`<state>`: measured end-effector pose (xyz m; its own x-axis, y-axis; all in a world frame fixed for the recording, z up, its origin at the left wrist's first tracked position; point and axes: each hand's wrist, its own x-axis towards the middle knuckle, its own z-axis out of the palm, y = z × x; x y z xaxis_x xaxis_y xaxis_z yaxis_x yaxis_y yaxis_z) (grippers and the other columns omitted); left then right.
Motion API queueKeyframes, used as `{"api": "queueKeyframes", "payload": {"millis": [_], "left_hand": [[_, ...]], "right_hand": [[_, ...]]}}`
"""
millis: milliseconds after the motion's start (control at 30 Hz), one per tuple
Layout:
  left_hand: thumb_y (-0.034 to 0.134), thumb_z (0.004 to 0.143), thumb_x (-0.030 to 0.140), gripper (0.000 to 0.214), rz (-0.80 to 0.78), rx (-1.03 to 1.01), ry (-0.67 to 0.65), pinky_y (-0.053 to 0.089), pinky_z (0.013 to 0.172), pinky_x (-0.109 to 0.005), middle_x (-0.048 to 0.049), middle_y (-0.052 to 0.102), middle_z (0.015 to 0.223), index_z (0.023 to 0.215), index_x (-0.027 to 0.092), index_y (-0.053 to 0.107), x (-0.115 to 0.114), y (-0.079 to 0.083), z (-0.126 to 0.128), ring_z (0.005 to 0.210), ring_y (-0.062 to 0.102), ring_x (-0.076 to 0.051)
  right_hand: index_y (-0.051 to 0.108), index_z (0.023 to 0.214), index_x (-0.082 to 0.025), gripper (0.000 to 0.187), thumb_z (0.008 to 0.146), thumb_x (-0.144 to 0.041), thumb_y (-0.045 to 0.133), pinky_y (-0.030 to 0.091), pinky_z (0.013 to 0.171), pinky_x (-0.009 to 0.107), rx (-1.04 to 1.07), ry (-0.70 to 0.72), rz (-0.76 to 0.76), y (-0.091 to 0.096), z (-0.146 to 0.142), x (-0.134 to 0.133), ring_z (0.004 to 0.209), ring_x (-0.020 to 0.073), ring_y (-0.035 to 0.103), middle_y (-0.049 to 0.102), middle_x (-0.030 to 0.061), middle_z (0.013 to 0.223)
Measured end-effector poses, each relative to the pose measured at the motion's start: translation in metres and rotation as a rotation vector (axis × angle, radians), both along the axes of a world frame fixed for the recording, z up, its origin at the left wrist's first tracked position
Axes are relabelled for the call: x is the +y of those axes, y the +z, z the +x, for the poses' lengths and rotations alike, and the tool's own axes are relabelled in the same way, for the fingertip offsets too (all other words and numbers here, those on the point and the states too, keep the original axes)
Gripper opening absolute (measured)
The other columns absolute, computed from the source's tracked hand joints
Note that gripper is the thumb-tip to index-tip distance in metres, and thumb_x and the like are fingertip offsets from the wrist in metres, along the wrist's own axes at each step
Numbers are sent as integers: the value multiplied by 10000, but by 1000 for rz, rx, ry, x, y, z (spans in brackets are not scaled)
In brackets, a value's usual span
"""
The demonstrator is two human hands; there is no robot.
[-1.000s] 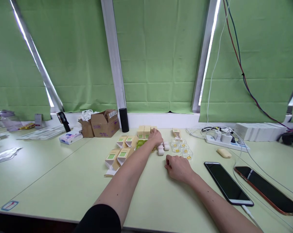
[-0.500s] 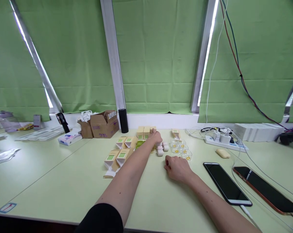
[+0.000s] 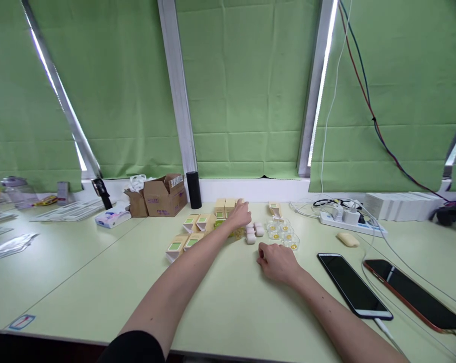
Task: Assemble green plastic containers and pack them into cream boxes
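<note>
My left hand (image 3: 240,214) reaches to the back of the table, its fingers closed at the rightmost of several small tan boxes (image 3: 220,205) standing in a row. Part of that box is hidden behind the hand. My right hand (image 3: 276,260) rests on the table, fingers curled, with nothing visible in it. Pale pink rounded pieces (image 3: 251,237) lie between the hands. Clear round containers with yellow centres (image 3: 287,233) sit beyond my right hand. More tan boxes with green labels (image 3: 175,246) stand left of my left forearm, partly covered by it.
A tan box (image 3: 275,209) stands behind the clear containers. On the right are two phones (image 3: 353,285) on cables, a cream case (image 3: 347,239) and a power strip (image 3: 348,225). A cardboard carton (image 3: 165,196) and black cylinder (image 3: 193,190) stand at the back left.
My left forearm has swung slightly left and lower, while its hand stays at the back row of boxes. My right hand has barely moved. The view has shifted a little.
</note>
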<state>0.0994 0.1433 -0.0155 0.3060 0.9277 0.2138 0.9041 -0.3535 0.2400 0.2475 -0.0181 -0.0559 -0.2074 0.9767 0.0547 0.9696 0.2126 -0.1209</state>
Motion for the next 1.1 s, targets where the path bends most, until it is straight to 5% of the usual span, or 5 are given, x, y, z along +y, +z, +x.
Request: {"api": "queueKeyframes", "payload": {"millis": [133, 267, 500, 700, 1100], "left_hand": [[457, 989, 241, 478, 117, -96, -11, 481, 1089, -335, -114, 520, 1568, 1463, 204, 502, -25, 14, -29, 1371, 563, -244], [435, 995, 225, 369, 201, -205, 19, 534, 985, -310, -62, 738, 1282, 1305, 229, 634, -53, 25, -62, 1150, 691, -219], [489, 958, 200, 307, 288, -113, 112, 534, 887, -318, -34, 804, 1080, 1132, 250, 737, -94, 18, -98, 1002, 727, -230], [559, 908, 177, 260, 228, 121, 93, 497, 932, -382, -77, 801, 1044, 1044, 246, 770, -99, -7, -115, 1061, 704, -286], [685, 781, 107, 112, 183, 285, 36, 428, 894, -424, -125, 762, 863, 815, 192, 749, -102, -9, -122, 1032, 639, -342]], "right_hand": [[670, 1046, -213, 165, 949, -302, 571, 405, 708, 312, 6, -6, 12, 0, 0, -1, 925, 292, 734, 772, 115, 1027], [672, 1032, -211, 162, 947, -299, 565, 387, 681, 308, 15, -1, 27, -1, -2, -2, 909, 292, 733, 776, 105, 1009], [679, 1023, -225, 163, 966, -283, 538, 344, 660, 304, 70, -2, 61, -5, -6, -1, 929, 262, 717, 774, 79, 1010], [680, 982, -228, 136, 970, -258, 548, 306, 649, 289, 140, -16, 91, -8, -6, 1, 918, 231, 704, 777, 55, 992], [694, 930, -225, 120, 945, -211, 576, 248, 617, 290, 207, 12, 125, -12, -5, 3, 877, 221, 689, 780, 44, 951]]}}
